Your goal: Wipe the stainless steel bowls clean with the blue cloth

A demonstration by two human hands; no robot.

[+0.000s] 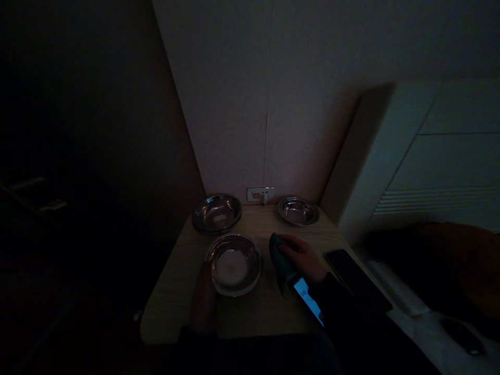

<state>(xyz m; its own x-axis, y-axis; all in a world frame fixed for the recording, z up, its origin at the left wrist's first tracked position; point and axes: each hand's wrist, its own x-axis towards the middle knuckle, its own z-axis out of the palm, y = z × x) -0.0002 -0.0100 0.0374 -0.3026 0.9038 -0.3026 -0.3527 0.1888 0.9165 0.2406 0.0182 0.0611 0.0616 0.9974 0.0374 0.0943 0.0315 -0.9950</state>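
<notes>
A shiny metal bowl (233, 266) is near the front of a small wooden table (167, 297). My left hand (203, 294) grips the bowl's left rim, its thumb at the edge. My right hand (302, 255) is closed on a dark green cloth (282, 263), just right of the bowl and apart from it. Beneath my right wrist shows a phone with a lit screen (308, 299), partly covered by the cloth and sleeve. At the back left sits a wider metal bowl (216, 214), seemingly stacked. Another, smaller metal bowl (298, 211) stands at the back right.
A dark, flat phone-like object (353, 273) lies along the table's right edge. Behind the table, a wall socket (260, 195) holds a plug. A padded headboard (441, 156) and a bed with dark bedding are to the right. The room is very dim.
</notes>
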